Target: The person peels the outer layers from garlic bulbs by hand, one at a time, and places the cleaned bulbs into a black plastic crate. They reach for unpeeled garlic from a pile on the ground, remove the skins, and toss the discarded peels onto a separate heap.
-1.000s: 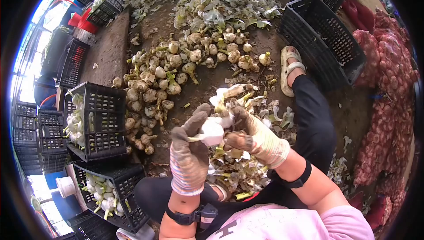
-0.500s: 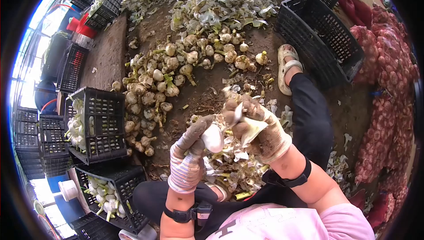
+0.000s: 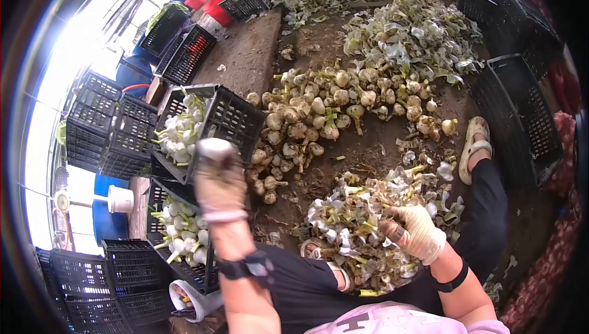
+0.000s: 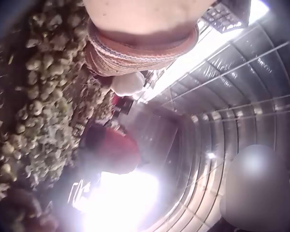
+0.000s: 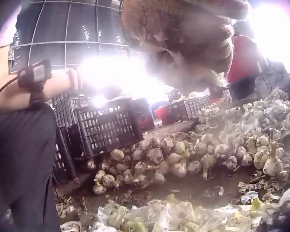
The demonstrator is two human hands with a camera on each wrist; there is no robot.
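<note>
My gloved left hand [image 3: 222,180] is stretched over the side of the upper black crate [image 3: 232,122] and grips a peeled white garlic bulb [image 3: 216,148]. The same bulb [image 4: 128,84] shows beyond the striped cuff in the left wrist view. White bulbs with cut stems [image 3: 181,131] fill that crate. My right hand [image 3: 418,234], in a dirt-stained glove, hangs over a heap of garlic skins [image 3: 356,223], its fingers [image 5: 183,38] curled inward. A pale scrap shows by its fingertips in the right wrist view; I cannot tell whether it is held.
Unpeeled, soiled garlic bulbs [image 3: 300,119] lie in a band across the ground ahead. Beneath the upper crate, a lower crate of white bulbs [image 3: 187,233] stands at the left. A black crate [image 3: 521,119] is at the right, beside red net sacks [image 3: 552,272]. More skins [image 3: 411,39] lie behind.
My left hand has swung left to the crates with the white bulb, away from the right hand. The right hand has lowered over the skins; the pale peel it held has left its earlier place.
</note>
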